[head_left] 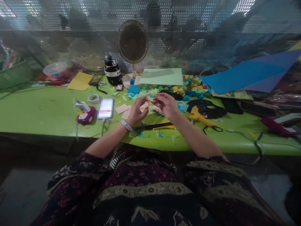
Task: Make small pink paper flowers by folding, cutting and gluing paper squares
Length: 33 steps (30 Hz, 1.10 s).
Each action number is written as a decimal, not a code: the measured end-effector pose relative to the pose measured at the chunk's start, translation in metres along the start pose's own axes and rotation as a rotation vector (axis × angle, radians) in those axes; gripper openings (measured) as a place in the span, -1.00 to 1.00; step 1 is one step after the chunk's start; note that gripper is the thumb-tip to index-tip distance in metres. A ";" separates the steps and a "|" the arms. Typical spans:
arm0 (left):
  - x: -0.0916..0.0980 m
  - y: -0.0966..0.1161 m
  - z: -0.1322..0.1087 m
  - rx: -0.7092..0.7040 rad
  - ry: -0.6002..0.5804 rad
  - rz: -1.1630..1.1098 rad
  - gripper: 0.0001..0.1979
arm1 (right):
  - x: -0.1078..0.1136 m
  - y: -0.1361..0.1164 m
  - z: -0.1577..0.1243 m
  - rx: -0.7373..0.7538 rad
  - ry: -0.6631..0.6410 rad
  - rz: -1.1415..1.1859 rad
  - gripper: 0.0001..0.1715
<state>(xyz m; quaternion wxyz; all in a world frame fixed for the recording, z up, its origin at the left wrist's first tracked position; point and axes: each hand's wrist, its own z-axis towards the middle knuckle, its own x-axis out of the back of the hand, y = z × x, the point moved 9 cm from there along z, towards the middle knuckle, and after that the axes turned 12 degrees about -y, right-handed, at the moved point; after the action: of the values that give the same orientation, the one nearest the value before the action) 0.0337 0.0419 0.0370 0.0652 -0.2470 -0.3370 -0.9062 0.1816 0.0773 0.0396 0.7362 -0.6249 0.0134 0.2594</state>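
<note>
The small pink paper piece (pixel 144 106) is between my two hands, just above the green table (pixel 35 110) and near its front edge. My left hand (pixel 137 110) pinches it with the fingertips close together, and my right hand (pixel 167 105) meets it from the other side, also with the fingers drawn narrow on it. The piece is mostly covered by my fingers, so I cannot tell its exact shape. On my left wrist is a white wristband (pixel 126 125).

Under my hands lie scissors (pixel 155 126) with yellow handles, with small blue and green scraps around them. Another pink sheet (pixel 122 109) lies flat just beside my left hand. Near my right hand is a yellow glue gun (pixel 198 116). To the left are a phone (pixel 105 108), a small pink device (pixel 86 115) and a roll of tape (pixel 93 99). Behind my hands there is a heap of coloured paper scraps (pixel 164 89), then a pale green sheet (pixel 162 77), a small fan (pixel 132 42) and a black bottle (pixel 112 70). Large blue sheets (pixel 254 73) lie far at the right.
</note>
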 end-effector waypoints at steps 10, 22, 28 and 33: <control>-0.009 0.028 0.000 -0.130 -0.103 0.151 -0.41 | 0.015 0.005 0.004 -0.022 0.089 0.042 -0.76; -0.009 -0.009 0.002 0.198 -0.040 -0.516 -0.65 | 0.007 -0.006 0.001 0.077 0.067 -0.079 -0.76; -0.008 -0.024 -0.004 0.361 0.016 -0.613 -0.66 | 0.016 0.003 0.006 0.077 0.084 -0.011 -0.73; -0.003 -0.032 -0.008 0.478 0.098 -0.608 -0.67 | 0.023 0.010 0.009 0.043 0.125 0.043 -0.72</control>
<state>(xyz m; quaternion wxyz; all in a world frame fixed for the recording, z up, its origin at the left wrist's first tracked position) 0.0241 0.0613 0.0113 -0.1347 -0.0703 -0.5928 -0.7909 0.1948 0.0948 0.0246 0.7414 -0.6237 0.0784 0.2351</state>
